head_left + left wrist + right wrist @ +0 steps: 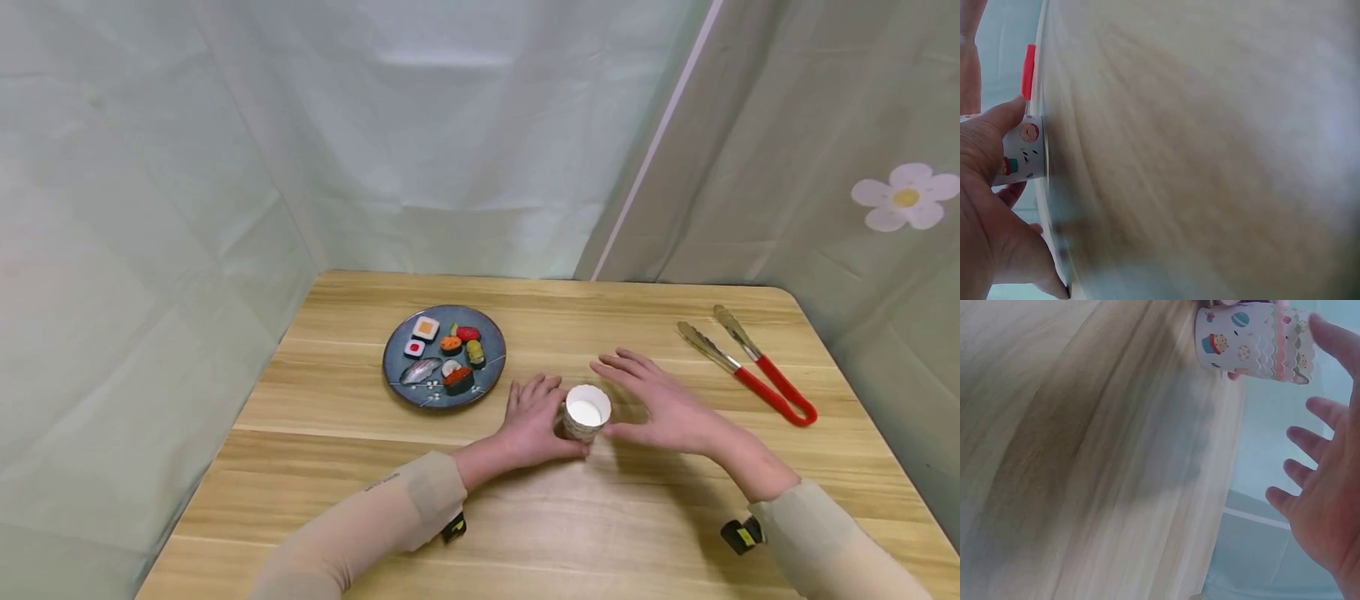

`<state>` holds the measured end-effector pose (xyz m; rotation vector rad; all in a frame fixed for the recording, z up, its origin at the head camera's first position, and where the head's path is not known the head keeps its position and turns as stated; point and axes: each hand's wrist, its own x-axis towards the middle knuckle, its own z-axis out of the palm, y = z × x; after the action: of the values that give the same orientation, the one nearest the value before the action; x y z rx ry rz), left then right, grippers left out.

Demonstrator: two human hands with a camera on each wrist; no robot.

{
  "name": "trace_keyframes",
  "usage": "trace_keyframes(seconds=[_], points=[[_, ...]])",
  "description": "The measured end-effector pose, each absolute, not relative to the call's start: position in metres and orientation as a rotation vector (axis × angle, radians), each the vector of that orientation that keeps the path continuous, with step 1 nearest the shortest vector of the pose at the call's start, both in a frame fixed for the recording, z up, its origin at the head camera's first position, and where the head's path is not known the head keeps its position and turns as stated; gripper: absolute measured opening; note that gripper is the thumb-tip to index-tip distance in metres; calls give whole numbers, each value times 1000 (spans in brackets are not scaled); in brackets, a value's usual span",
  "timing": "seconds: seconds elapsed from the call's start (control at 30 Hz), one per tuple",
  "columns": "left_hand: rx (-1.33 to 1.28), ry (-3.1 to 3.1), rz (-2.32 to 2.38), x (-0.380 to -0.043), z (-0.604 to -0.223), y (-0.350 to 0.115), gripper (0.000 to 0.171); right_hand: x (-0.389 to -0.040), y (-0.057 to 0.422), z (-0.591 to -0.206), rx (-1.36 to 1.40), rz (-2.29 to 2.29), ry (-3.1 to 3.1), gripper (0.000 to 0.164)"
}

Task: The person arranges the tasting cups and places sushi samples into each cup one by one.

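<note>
A stack of nested paper cups (582, 430) with scalloped rims stands upright near the middle of the table. My left hand (528, 427) grips it from the left, thumb on the near side and fingers behind. The left wrist view shows that thumb against the printed wall of the cups (1027, 156). To the right, my right hand (669, 410) is spread, its thumb close to the cups. Cupcake prints and several layered rims show on the cups (1241, 342) in the right wrist view, where the right hand (1332, 506) has its fingers apart.
A round blue plate (397, 395) with several sushi pieces (457, 380) stands at the back left. Red-handled metal tongs (765, 390) lie at the right of the wooden table (337, 467). Pale curtains (465, 142) hang behind it and at both sides.
</note>
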<state>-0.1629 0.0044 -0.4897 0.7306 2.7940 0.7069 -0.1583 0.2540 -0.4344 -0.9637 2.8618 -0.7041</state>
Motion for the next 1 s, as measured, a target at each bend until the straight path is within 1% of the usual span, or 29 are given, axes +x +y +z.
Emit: trace_keyframes(seconds=[0.23,0.63,1.0], points=[[755,2798,689,-164,-489,4,85,-164,248,-433,-1064,-784,2794,89],[764,2745,697,-166,-486,2,86,-168,240,-429,-1047,-750,2731,77],[765,2728,692,-168,-487,1,87,-169,237,-424,-1050,-733,2729,74]])
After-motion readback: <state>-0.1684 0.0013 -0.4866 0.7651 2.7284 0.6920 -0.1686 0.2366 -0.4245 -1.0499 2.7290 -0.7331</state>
